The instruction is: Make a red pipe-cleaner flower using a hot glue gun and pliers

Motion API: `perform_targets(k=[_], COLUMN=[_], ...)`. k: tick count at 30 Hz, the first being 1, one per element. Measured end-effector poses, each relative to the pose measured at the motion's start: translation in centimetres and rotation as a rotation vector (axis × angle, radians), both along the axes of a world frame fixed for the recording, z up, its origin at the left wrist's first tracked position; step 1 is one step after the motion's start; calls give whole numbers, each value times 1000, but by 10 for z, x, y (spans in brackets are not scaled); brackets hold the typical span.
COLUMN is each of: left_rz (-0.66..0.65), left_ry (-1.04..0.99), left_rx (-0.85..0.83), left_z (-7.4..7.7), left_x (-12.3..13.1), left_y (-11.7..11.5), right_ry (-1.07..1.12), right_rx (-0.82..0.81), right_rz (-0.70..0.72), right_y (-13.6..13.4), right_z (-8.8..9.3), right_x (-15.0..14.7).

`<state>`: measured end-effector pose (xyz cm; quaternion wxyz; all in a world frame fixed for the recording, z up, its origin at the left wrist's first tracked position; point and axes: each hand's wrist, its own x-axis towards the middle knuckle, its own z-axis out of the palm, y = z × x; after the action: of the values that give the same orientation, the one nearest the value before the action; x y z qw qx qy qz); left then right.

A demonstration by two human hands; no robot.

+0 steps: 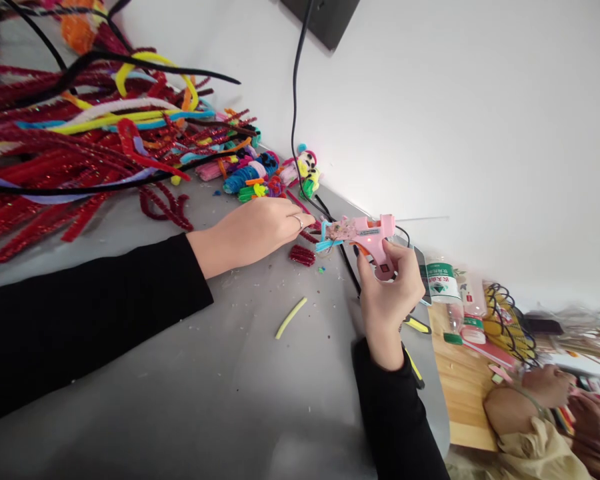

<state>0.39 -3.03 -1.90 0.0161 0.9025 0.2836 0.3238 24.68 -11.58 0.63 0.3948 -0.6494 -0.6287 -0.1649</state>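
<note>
My right hand [393,287] is wrapped round the handle of a pink hot glue gun [373,237], whose small light is lit. Its glue-crusted nozzle end points left, towards my left hand [260,233]. The fingers of that hand are closed in a pinch at a small light blue pipe cleaner piece [329,246], right at the nozzle; the exact contact is partly hidden. Just below the left fingertips lies a coiled dark red pipe cleaner piece [302,255]. A short pale yellow-green pipe cleaner [291,318] rests on the grey table [250,393].
Many red and coloured pipe cleaners [95,153] are heaped at the left. Small pipe cleaner figures [253,175] lie along the wall. A black cable [295,93] hangs down. Yellow-handled pliers [414,367], water bottles [443,283] and another person's hands [547,387] are on the right.
</note>
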Motion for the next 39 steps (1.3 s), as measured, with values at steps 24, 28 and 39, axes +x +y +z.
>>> perform_targets(k=[24, 28, 39], left_rz=[13, 11, 28], left_ry=[28, 8, 33], left_rx=[17, -16, 17], left_z=[0, 1, 1], left_x=[1, 0, -2], left_y=[0, 0, 3], right_ry=[-24, -3, -3], right_rx=[10, 16, 5], right_rz=[14, 23, 12], right_y=[0, -1, -1], right_z=[-1, 1, 2], right_x=[0, -1, 1])
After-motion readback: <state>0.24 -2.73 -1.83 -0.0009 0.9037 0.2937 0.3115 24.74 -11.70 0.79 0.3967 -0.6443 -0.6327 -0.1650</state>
